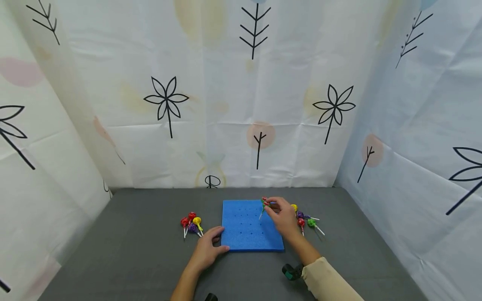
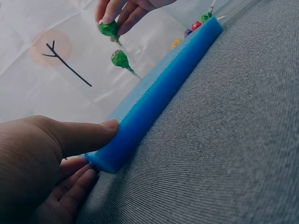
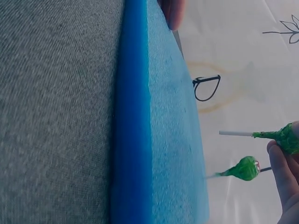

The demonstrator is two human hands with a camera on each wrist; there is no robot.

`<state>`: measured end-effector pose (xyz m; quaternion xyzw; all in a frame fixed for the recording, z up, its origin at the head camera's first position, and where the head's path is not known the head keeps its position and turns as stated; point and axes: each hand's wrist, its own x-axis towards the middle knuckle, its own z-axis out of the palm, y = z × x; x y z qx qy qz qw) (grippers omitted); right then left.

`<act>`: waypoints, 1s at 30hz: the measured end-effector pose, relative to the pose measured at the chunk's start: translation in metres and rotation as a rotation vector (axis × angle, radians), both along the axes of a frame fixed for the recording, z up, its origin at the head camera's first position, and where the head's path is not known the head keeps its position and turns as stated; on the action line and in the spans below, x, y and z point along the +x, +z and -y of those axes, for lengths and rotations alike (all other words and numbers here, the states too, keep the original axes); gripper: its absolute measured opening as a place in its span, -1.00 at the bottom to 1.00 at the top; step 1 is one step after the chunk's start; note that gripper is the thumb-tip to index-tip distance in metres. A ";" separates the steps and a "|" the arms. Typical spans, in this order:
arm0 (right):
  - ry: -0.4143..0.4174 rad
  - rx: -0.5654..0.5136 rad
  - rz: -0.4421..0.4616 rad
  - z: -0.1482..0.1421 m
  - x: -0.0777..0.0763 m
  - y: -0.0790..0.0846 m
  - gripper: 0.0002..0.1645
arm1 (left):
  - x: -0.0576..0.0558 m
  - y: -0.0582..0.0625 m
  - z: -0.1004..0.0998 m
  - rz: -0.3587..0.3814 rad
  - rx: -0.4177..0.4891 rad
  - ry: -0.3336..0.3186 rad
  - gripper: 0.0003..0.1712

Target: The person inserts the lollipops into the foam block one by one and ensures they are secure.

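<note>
A blue foam board (image 1: 252, 241) with rows of small holes lies flat on the grey table. At its near left corner my left hand (image 1: 206, 251) grips the edge, thumb on one side and fingers on another. Over the board's far right part, my right hand (image 1: 284, 218) pinches a green-wrapped lollipop (image 3: 286, 139) by its head, its white stick pointing down toward the board. Close beside it, a second green lollipop (image 2: 120, 59) stands upright on the board, stick end down. In the head view the two overlap, partly behind my fingers.
Left of the board lie several lollipops, including a red one (image 1: 184, 222), a yellow one (image 1: 197, 221) and a purple one (image 1: 193, 228). Right of it more lie by my wrist, among them a green one (image 1: 311, 223). Patterned cloth (image 1: 233, 104) walls the table's back and sides.
</note>
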<state>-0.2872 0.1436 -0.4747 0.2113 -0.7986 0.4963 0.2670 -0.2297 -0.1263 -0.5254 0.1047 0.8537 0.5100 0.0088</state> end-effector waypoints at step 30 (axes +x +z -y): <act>-0.183 0.180 -0.044 0.048 -0.028 -0.008 -0.78 | 0.000 -0.002 0.000 -0.034 -0.014 0.002 -0.29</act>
